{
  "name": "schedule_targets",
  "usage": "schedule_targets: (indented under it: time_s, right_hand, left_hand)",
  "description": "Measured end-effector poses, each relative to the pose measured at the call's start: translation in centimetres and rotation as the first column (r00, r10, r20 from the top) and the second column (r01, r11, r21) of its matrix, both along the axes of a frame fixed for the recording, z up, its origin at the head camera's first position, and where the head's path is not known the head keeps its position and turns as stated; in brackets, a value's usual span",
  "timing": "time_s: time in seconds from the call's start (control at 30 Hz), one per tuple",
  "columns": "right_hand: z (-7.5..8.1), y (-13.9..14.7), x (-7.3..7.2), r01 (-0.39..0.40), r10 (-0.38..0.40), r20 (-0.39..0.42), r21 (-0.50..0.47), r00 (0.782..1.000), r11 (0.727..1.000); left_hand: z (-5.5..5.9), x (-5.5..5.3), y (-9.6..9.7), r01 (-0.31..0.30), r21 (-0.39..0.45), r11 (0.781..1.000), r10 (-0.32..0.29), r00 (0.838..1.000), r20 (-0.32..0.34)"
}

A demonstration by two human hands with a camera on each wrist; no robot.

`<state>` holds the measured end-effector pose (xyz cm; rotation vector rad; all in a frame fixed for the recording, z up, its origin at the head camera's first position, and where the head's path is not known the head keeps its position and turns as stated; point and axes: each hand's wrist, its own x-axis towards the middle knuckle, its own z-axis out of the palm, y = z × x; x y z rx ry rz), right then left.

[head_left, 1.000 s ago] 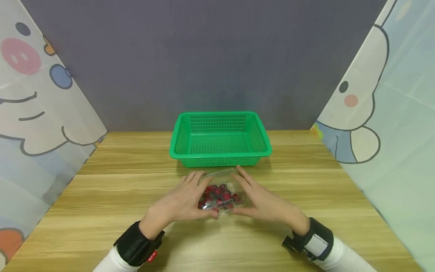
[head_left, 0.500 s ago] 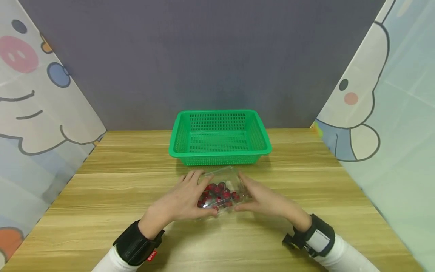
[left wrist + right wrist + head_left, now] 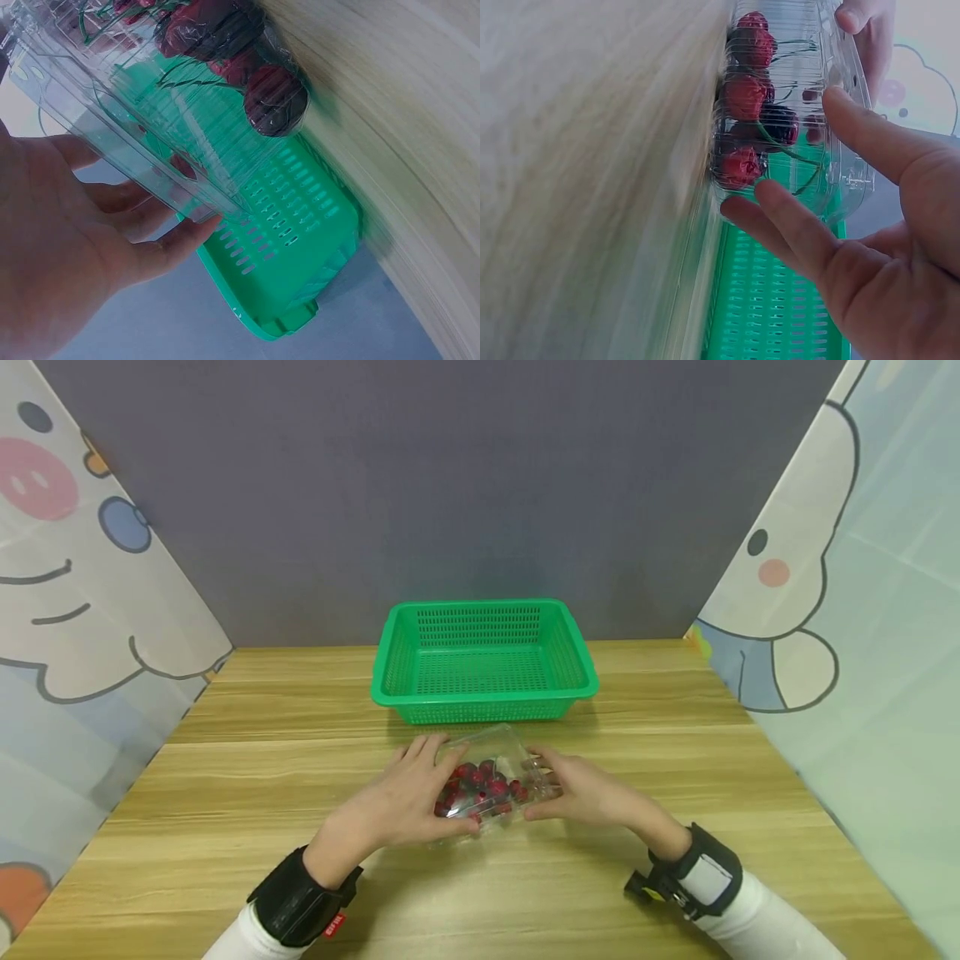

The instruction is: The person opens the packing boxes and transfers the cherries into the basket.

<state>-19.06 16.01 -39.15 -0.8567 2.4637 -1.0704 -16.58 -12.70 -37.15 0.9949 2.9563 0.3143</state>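
A clear plastic clamshell box (image 3: 491, 747) stands on the table just in front of a green basket (image 3: 487, 699). Inside it lie several dark red cherries (image 3: 744, 97) with green stems. My left hand (image 3: 393, 797) grips the box's left side, thumb along the front and fingers over the back. In the left wrist view, its fingers (image 3: 180, 241) curl at the lid's edge. My right hand (image 3: 588, 793) is at the box's right end with its fingers spread. The right wrist view shows that thumb near the lid's rim and the fingertips close to the lower corner.
The slotted green basket stands against the grey back panel (image 3: 480, 485), with no fruit visible in it. Printed cartoon sheets (image 3: 847, 610) flank the wood-grain table (image 3: 285, 760) on both sides.
My right hand has slid outward to the right end of the box, its fingers leaving the top. The left hand keeps its place on the box.
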Motion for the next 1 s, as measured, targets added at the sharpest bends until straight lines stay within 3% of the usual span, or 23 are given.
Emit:
schedule_targets:
  time_s: [0.3,0.47,1.0]
  right_hand:
    - [0.0,0.2,-0.3,-0.002,0.003,0.008,-0.065,1.0,0.998]
    - [0.1,0.3,-0.4,0.021,-0.02,0.007,-0.041,1.0,0.999]
    - [-0.2,0.9,-1.3,-0.007,0.032,0.161,-0.151,0.986,0.989]
  left_hand:
    - [0.1,0.0,0.1,-0.008,-0.016,1.0,0.008,1.0,-0.008]
    - [0.2,0.2,0.3,-0.025,-0.025,0.999,0.025,1.0,0.009]
    - [0.3,0.3,0.4,-0.034,-0.031,0.999,0.035,0.998,0.052]
